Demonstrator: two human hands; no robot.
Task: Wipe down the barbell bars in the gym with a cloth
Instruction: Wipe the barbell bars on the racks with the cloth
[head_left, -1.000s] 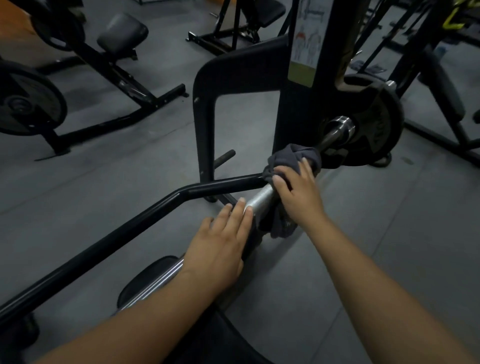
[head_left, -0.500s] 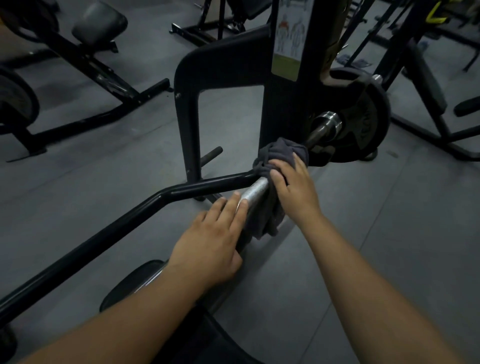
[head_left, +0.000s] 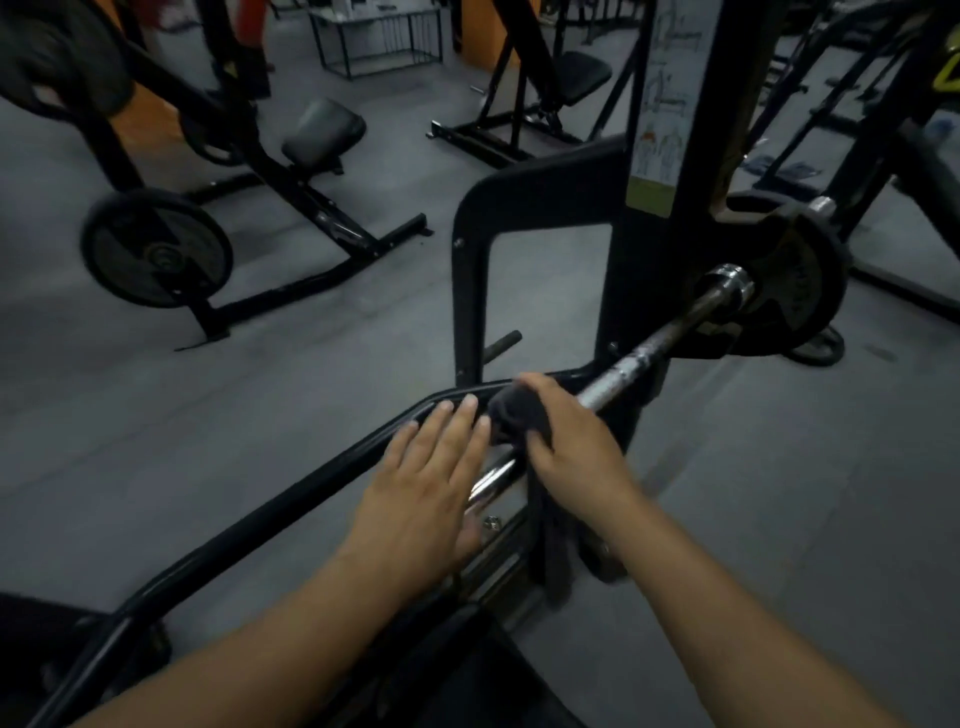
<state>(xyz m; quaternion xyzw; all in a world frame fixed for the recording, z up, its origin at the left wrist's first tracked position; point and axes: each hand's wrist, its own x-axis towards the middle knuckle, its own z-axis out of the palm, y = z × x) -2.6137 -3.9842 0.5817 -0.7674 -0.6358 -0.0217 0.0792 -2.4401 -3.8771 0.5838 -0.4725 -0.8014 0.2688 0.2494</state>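
Where a black rack (head_left: 649, 260) fills the middle of a dim gym, a steel bar (head_left: 631, 361) runs from the frame's centre out toward 2 o'clock, ending at a dark plate (head_left: 800, 291). A person's left hand (head_left: 431, 483) lies flat over the bar, fingers straight, at 8 o'clock from the cloth (head_left: 511, 415), its fingertips just beside it. The right hand (head_left: 566, 441) grips the dark cloth, fingers curled round it on the bar. Both hands hide the bar beneath them. The cloth's hanging tail blurs into shadow at 6 o'clock.
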